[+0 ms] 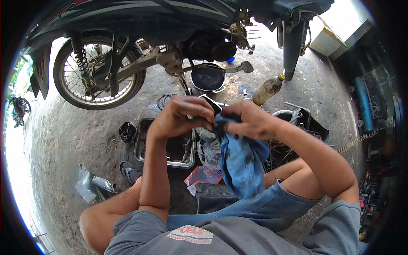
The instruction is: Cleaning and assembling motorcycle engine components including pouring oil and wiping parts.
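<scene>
My left hand (pixel 180 117) and my right hand (pixel 253 121) meet in front of me. The fingers of the left one are closed on a dark part with a pale rim (pixel 211 102). Most of that part is hidden by the hands, so its kind cannot be told. A blue rag (pixel 244 163) with black grease stains is pinched in my right hand, its top pressed against the part. The rest of the cloth hangs down over my lap. Below my hands stand a clear plastic container (pixel 209 154) and a metal tray (pixel 165 163) holding dark parts.
A motorcycle (pixel 127 76) stands ahead, a black round pan (pixel 208 80) under its engine. To the right are a dirty bottle with a yellow cap (pixel 267 90) and a heap of metal parts (pixel 297 117). A small dark bowl (pixel 127 132) sits left of the tray; a coiled hose (pixel 357 141) runs at far right.
</scene>
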